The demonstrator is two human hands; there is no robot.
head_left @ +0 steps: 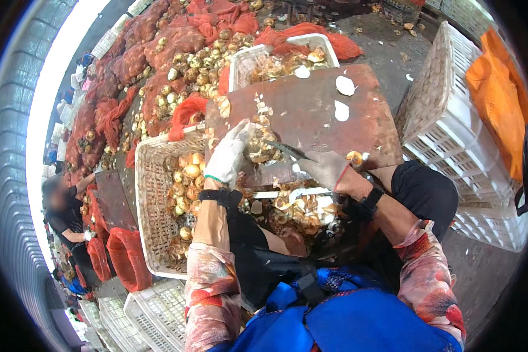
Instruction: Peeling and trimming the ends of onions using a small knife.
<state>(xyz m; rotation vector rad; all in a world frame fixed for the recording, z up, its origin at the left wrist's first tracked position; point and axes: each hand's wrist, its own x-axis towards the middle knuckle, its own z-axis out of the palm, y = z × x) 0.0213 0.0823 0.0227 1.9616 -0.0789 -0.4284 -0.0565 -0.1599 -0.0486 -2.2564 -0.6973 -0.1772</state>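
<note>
My left hand [226,155], in a white glove with a green cuff edge, closes against the left side of a brown-skinned onion [263,149] over the near left of a reddish-brown board [311,105]. Part of its grip is hidden. The fingers of my gloved right hand [325,166] are wrapped round a knife [288,150], whose dark blade points left with its tip at the onion. Loose skin scraps [260,105] lie just beyond on the board. Two white peeled pieces [345,85] rest on its far right part, and a small cut onion piece [354,157] sits right of my right hand.
Left of the board stands a white crate [152,234] with brown onions. Another crate [240,70] behind holds peelings; more trimmings [302,212] lie below the board. Stacked crates [452,129] with an orange cloth [498,88] stand right. Red mesh sacks [141,53] and a co-worker [64,211] are left.
</note>
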